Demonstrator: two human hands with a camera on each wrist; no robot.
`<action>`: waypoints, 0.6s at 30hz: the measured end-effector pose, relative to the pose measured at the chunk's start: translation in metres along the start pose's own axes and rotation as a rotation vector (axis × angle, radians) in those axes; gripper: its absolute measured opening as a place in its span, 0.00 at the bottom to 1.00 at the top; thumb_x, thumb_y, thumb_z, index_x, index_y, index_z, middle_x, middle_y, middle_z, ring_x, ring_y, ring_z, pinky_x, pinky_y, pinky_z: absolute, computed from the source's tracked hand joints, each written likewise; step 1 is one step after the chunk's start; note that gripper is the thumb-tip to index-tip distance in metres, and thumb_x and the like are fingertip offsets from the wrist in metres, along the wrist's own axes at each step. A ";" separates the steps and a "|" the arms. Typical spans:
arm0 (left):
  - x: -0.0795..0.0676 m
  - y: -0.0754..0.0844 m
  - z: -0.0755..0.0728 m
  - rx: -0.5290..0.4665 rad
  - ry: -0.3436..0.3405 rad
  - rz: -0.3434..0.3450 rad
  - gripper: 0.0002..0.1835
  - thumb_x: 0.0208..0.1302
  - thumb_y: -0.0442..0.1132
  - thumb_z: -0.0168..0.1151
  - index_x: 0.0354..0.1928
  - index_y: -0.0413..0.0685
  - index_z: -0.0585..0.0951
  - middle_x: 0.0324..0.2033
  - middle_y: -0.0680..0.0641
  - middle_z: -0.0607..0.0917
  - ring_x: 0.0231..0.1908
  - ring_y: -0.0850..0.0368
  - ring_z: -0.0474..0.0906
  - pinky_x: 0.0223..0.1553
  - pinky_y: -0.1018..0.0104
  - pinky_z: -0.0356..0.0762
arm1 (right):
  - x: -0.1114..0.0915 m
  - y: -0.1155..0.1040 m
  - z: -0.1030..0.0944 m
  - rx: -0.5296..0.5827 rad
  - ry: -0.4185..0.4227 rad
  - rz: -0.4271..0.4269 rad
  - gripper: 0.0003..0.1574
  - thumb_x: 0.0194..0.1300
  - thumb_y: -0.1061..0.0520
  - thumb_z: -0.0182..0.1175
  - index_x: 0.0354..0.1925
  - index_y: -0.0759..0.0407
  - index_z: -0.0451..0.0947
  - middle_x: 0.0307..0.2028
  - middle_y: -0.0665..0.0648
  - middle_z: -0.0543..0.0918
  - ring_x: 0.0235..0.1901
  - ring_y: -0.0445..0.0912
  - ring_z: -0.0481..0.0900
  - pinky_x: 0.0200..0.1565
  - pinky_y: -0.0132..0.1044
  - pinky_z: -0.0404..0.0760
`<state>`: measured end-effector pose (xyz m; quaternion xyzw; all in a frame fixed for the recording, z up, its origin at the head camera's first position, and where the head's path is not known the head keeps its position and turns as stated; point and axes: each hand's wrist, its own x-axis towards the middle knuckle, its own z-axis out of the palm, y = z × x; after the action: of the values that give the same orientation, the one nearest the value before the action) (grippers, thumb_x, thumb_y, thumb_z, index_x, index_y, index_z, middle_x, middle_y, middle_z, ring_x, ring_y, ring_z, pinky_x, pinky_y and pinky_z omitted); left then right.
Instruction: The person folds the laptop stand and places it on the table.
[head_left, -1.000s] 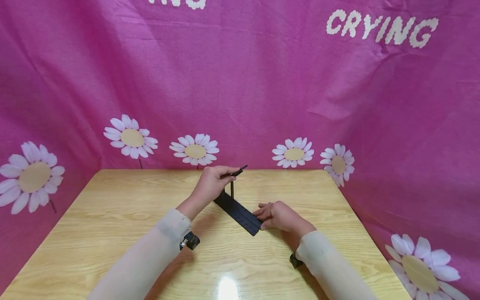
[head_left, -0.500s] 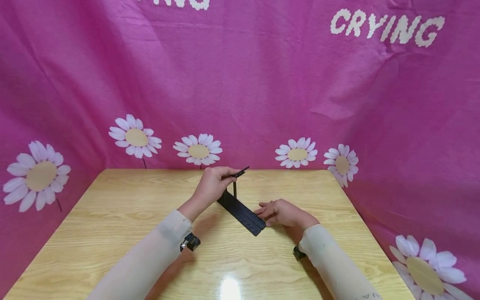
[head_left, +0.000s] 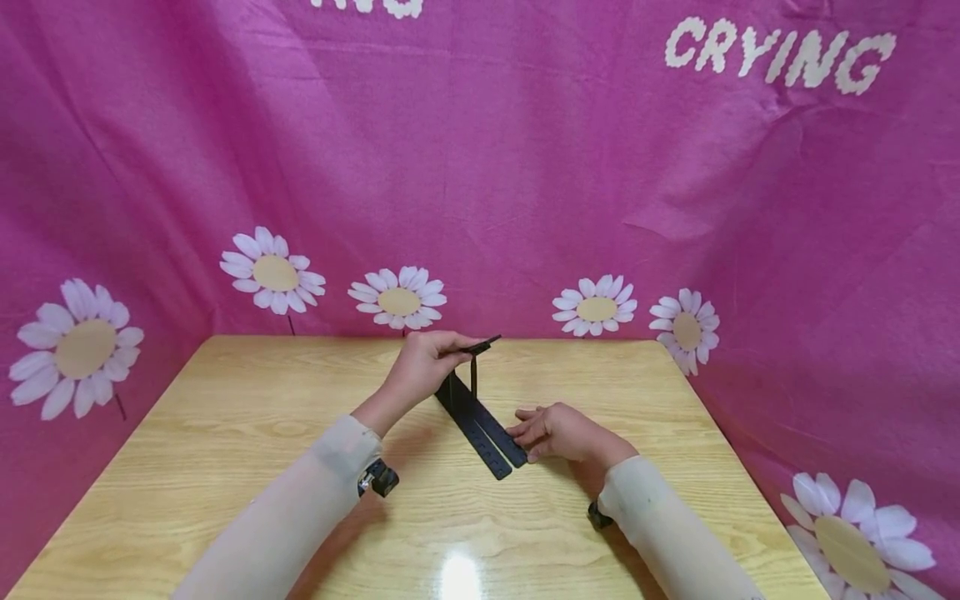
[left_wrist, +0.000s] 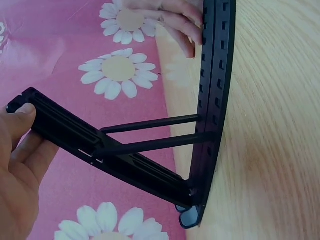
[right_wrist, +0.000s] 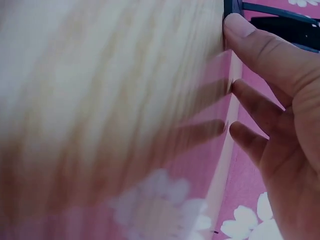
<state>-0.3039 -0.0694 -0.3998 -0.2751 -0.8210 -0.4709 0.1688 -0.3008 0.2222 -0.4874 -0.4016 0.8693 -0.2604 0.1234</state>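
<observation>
A black folding laptop stand [head_left: 480, 427] rests on the wooden table, its two slotted base bars spread in a narrow V toward the person. My left hand [head_left: 422, 367] pinches the raised end of its upper arm between thumb and fingers. In the left wrist view, two thin struts [left_wrist: 155, 144] join the upper arm [left_wrist: 75, 127] to the slotted base [left_wrist: 215, 75], and grey pads [left_wrist: 190, 217] show at the hinge end. My right hand [head_left: 566, 433] holds the near end of the right base bar, its thumb [right_wrist: 245, 32] against the bar; the index fingertip is hidden behind that thumb.
The pale wooden table [head_left: 300, 392] meets a pink curtain [head_left: 480, 167] with daisies at its back and sides. A small black wrist camera [head_left: 380, 477] sits under the left sleeve, another camera [head_left: 598, 514] under the right.
The base bars lay side by side and now stand apart in a V, the left bar's near end shifted left. Both hands have stayed nearly in place on the laptop stand.
</observation>
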 end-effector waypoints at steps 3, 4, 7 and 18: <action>0.000 -0.002 0.000 -0.036 0.004 -0.014 0.12 0.63 0.30 0.72 0.46 0.51 0.91 0.41 0.51 0.92 0.38 0.62 0.85 0.37 0.70 0.83 | 0.001 -0.002 -0.001 -0.011 0.000 -0.009 0.25 0.57 0.61 0.75 0.54 0.58 0.87 0.59 0.52 0.85 0.72 0.59 0.68 0.72 0.60 0.64; 0.000 -0.003 0.001 -0.044 0.006 -0.016 0.12 0.63 0.30 0.72 0.46 0.51 0.91 0.40 0.51 0.92 0.38 0.63 0.85 0.37 0.70 0.83 | 0.002 -0.002 0.000 -0.007 -0.005 -0.004 0.26 0.57 0.60 0.75 0.55 0.57 0.86 0.61 0.52 0.84 0.73 0.58 0.67 0.73 0.59 0.63; 0.000 -0.004 0.002 -0.058 0.014 -0.008 0.12 0.62 0.30 0.72 0.46 0.50 0.91 0.40 0.51 0.92 0.37 0.63 0.85 0.37 0.69 0.83 | 0.004 -0.004 0.000 -0.014 -0.014 0.005 0.29 0.57 0.60 0.74 0.58 0.57 0.84 0.64 0.51 0.81 0.75 0.56 0.64 0.75 0.60 0.59; -0.003 -0.005 0.001 -0.131 0.010 -0.087 0.13 0.64 0.32 0.71 0.48 0.55 0.91 0.42 0.53 0.92 0.39 0.62 0.86 0.38 0.66 0.86 | 0.004 -0.013 0.006 0.029 0.004 0.025 0.28 0.58 0.59 0.74 0.58 0.60 0.84 0.64 0.54 0.81 0.74 0.58 0.65 0.75 0.64 0.53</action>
<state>-0.3052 -0.0713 -0.4054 -0.2475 -0.7986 -0.5320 0.1339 -0.2926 0.2105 -0.4851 -0.3886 0.8705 -0.2721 0.1308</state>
